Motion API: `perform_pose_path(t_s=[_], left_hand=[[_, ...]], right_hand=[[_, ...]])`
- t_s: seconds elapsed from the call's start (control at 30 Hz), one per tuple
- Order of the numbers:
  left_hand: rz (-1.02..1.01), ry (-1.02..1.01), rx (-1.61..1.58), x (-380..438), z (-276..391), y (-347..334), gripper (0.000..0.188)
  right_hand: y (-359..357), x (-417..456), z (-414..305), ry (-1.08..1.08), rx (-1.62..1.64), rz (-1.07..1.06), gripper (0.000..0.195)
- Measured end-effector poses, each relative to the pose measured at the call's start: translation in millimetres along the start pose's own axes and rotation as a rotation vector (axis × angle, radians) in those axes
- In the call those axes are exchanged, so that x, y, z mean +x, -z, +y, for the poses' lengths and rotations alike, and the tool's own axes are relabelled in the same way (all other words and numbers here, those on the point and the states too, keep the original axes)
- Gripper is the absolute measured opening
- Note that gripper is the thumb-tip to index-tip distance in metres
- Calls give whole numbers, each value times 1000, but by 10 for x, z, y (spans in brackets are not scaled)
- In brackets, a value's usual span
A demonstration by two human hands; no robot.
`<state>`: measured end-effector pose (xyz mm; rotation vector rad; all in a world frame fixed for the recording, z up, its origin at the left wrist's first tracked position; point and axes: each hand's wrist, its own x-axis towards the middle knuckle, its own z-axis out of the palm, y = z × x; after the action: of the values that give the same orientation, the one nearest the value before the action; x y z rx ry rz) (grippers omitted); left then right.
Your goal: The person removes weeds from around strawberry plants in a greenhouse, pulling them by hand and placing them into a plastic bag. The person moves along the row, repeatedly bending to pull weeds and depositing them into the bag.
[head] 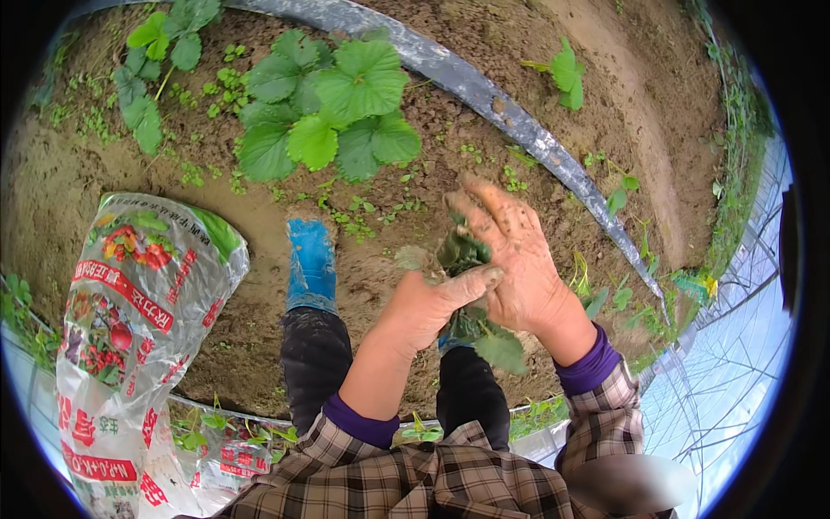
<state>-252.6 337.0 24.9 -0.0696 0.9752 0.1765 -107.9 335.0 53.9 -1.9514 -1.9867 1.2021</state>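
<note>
A crumpled bunch of strawberry leaves is held between my two hands, above the soil in front of my body. My left hand grips the bunch from the left, its thumb laid across the leaves. My right hand closes around it from the right, with mud on its fingers. One broad leaf hangs out below the hands, and a paler one sticks out at the left. My palms hide the middle of the bunch. Beyond my hands grows a leafy strawberry plant, rooted in the bed.
A printed clear plastic sack lies at the left beside my blue boot cover. A dark flat strip, dusted with soil, curves across the bed. Another strawberry plant stands top left, and a small seedling grows beyond the strip.
</note>
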Motion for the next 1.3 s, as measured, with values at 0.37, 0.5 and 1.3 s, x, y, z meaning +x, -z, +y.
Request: perform_pose_path(t_s=[0.37,0.5,1.3], left_hand=[[96,-177,-219,-183,393,257,19],[231,-348,-140,-327,635,401,29],[233,-264,-58,-310,882,361,37]], right_hand=[[198,333,157,-215,627,-140,36],[-25,971,117,-74,494,412,44],[11,1827,-67,321,-872,-33,36]])
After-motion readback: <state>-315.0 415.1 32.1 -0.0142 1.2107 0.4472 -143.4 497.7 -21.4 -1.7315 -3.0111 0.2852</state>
